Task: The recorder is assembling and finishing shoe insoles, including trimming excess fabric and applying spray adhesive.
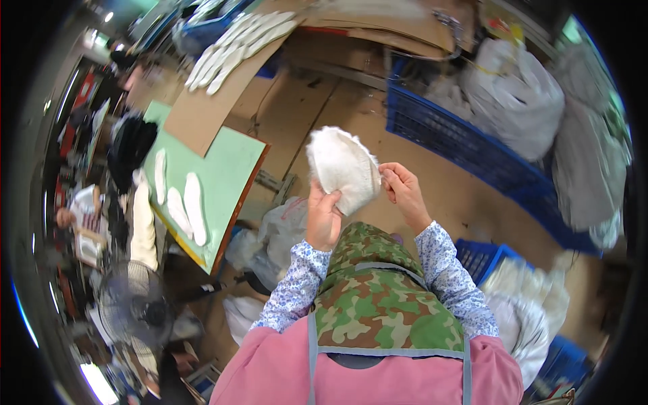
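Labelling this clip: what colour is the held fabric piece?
The fabric piece is white; see head view.

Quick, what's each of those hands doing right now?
Left hand: closed, holding the white fluffy piece at its lower left.
Right hand: closed, pinching at its right edge.

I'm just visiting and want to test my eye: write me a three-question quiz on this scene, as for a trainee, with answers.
1. True or false: the left hand's grip and the right hand's grip both hold the white, fuzzy-edged fabric piece.
2. Which lie on the pale-green, flat tabletop? A) yellow wooden blocks; B) narrow white fabric pieces; C) red metal cans.
3. Fill in: the dark, round, wire-caged fan stands to the person's ____.

Key: 1. True. 2. B. 3. Left.
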A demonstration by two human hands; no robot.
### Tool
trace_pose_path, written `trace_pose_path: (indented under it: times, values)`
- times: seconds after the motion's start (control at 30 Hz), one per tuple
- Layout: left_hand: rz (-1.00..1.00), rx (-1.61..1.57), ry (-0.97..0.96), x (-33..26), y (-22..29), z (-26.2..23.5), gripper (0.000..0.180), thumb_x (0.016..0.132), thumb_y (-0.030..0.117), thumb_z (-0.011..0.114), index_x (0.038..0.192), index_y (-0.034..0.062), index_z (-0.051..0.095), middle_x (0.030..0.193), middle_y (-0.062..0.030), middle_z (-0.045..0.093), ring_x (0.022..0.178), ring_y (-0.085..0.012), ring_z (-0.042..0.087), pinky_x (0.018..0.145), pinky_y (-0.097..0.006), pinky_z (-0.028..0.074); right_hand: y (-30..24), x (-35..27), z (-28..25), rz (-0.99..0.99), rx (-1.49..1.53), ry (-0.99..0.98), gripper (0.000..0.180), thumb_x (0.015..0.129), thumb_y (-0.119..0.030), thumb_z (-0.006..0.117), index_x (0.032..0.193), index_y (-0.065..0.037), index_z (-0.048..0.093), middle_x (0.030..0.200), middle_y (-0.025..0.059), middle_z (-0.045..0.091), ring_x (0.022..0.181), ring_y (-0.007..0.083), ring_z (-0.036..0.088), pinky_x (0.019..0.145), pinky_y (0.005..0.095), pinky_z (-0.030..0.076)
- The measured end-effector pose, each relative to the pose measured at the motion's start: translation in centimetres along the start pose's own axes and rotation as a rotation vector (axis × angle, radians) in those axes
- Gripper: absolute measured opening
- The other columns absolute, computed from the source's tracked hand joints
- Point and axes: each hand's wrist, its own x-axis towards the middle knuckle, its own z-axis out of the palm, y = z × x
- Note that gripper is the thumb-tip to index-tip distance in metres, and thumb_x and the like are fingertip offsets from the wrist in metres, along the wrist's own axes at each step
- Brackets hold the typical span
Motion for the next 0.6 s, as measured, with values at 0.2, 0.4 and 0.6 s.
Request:
trace_pose_path:
  times: [0.2, 0.4, 0.6]
  values:
    - [0.092, 0.065, 0.081, 7.6, 0.7, 0.7, 0.053, 0.082, -0.011, 0.038, 0.133, -0.0001, 0.043, 0.130, -0.0114, 0.052, 0.120, -0.0224, 0.052, 0.102, -0.035, 0.042, -2.6, 10.7, 1.3, -0.077, -0.043, -0.004, 0.017, 0.097, -0.016, 0.052, 0.094, -0.004, 0.062, 0.064, -0.0091, 0.043, 0.056, 0.0002, 0.035, 0.048, 0.0176, 0.027]
    - [-0.003, 0.201, -0.007, 18.8, 3.5, -1.3, 0.056, 0.076, -0.009, 0.040, 0.132, -0.0013, 0.045, 0.126, -0.0105, 0.054, 0.121, -0.0205, 0.050, 0.102, -0.032, 0.039, -7.9, 26.3, 3.5, -0.159, -0.207, -0.346, 0.017, 0.089, -0.019, 0.062, 0.098, -0.005, 0.063, 0.071, -0.0068, 0.048, 0.061, 0.0019, 0.040, 0.054, 0.0190, 0.032]
    - [0.176, 0.336, -0.126, 29.9, 9.5, -1.3, 0.081, 0.082, 0.009, 0.049, 0.151, 0.0117, 0.007, 0.142, -0.0191, 0.035, 0.131, -0.0271, 0.036, 0.110, -0.038, 0.025, -11.0, 38.7, 9.7, -0.128, -0.476, -0.707, 0.019, 0.087, -0.020, 0.064, 0.089, 0.000, 0.065, 0.071, 0.0018, 0.061, 0.066, 0.0077, 0.053, 0.059, 0.0259, 0.043]
